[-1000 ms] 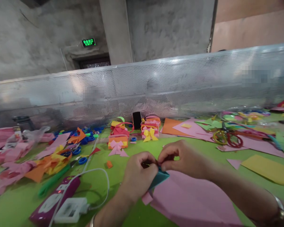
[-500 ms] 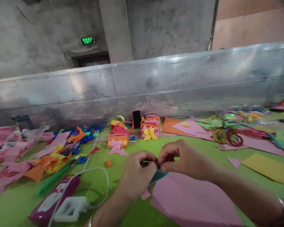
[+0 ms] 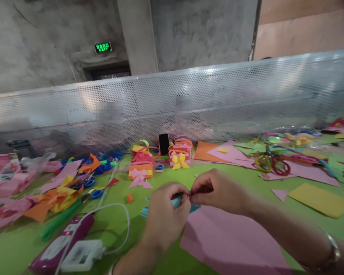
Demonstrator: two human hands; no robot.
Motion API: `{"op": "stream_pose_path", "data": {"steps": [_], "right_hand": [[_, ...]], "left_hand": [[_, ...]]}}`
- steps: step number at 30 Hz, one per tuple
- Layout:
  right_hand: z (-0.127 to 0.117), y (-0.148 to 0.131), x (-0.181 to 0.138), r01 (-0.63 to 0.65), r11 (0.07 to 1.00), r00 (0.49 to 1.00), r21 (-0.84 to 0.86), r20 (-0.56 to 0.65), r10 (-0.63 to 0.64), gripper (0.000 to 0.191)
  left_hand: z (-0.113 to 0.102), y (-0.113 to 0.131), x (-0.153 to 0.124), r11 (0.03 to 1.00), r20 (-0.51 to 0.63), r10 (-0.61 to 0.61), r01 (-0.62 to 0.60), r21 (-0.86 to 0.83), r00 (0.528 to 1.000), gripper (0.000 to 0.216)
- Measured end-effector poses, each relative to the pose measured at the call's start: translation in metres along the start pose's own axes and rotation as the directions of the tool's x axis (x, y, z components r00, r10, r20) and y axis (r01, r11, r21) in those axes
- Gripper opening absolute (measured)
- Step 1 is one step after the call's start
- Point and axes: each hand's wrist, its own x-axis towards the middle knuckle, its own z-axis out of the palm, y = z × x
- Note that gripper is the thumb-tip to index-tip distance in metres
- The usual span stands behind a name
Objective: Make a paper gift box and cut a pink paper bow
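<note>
My left hand [image 3: 166,215] is closed around a folded piece of blue paper [image 3: 194,208], parts of which stick out on both sides of the fingers. Thumb and forefinger of my right hand [image 3: 218,193] pinch at the same paper, right against the left fingertips. The exact point of contact is mostly covered by the fingers. Below both hands a large pink paper sheet [image 3: 232,240] lies on the green table. Beyond them stand small paper bags, an orange one [image 3: 146,171] with a pink bow and a pink one [image 3: 186,157] with a yellow bow.
On the left lie a purple power strip [image 3: 53,250], a white charger [image 3: 81,255] with its cable, and heaped paper scraps [image 3: 57,198]. To the right are scissors [image 3: 272,164] and a yellow sheet [image 3: 321,199]. A phone [image 3: 164,144] leans near the perforated metal divider [image 3: 232,99].
More of the blue paper now shows, sticking out to the left behind my left hand and between its fingers. Both hands stay together; the view has shifted slightly.
</note>
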Motion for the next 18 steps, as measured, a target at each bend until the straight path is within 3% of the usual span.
{"op": "stream_pose_path", "data": {"steps": [6, 10, 15, 18], "right_hand": [[0.000, 0.000, 0.000, 0.037, 0.994, 0.999, -0.103, 0.002, -0.037, 0.016], [0.005, -0.003, 0.000, 0.036, 0.964, 0.994, -0.263, -0.095, -0.063, 0.020], [0.016, -0.009, -0.001, -0.023, 0.826, 0.955, -0.564, -0.257, -0.149, 0.018], [0.019, -0.009, -0.001, -0.009, 0.697, 0.949, -0.717, -0.225, -0.219, 0.016]], "left_hand": [[0.003, -0.003, -0.001, 0.999, 0.007, 0.039, -0.039, 0.021, 0.999, 0.020], [0.005, -0.004, -0.002, 0.999, 0.011, 0.024, -0.024, 0.027, 1.000, 0.020], [0.010, -0.006, -0.001, 0.998, -0.002, -0.003, 0.003, -0.063, 1.000, 0.015], [0.014, -0.008, -0.002, 0.989, 0.019, 0.017, -0.014, -0.149, 1.000, 0.012]]}}
